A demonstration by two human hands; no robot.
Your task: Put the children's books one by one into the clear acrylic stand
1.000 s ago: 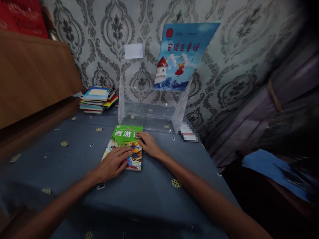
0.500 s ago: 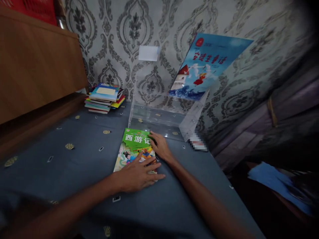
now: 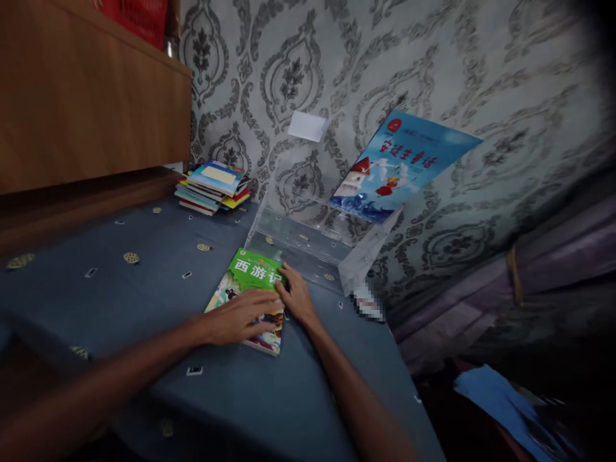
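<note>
A green book (image 3: 250, 273) with Chinese characters and cartoon figures on its cover lies flat on the table. Across the cover's lower middle stretches my left hand (image 3: 240, 317), fingers extended and holding nothing. My right hand (image 3: 297, 296) grips the book's right edge near the upper corner, thumb on the cover; its other fingers are partly hidden. Just behind the book stands a clear acrylic display rack (image 3: 308, 247) with tiers. A blue book (image 3: 394, 167) leans upright in its upper right part.
At the back left is a stack of books (image 3: 212, 186) beside a wooden cabinet (image 3: 96, 96) with a red basket (image 3: 139, 19) on top. A white card (image 3: 307, 126) sits above the rack. A blurred-out item (image 3: 368, 301) lies by the rack's right foot. Purple curtain (image 3: 462, 308) hangs at right.
The view has tilted and shifted. My left hand has slid up and leftward over the cover, uncovering its lower right corner. My right hand keeps to the book's right edge.
</note>
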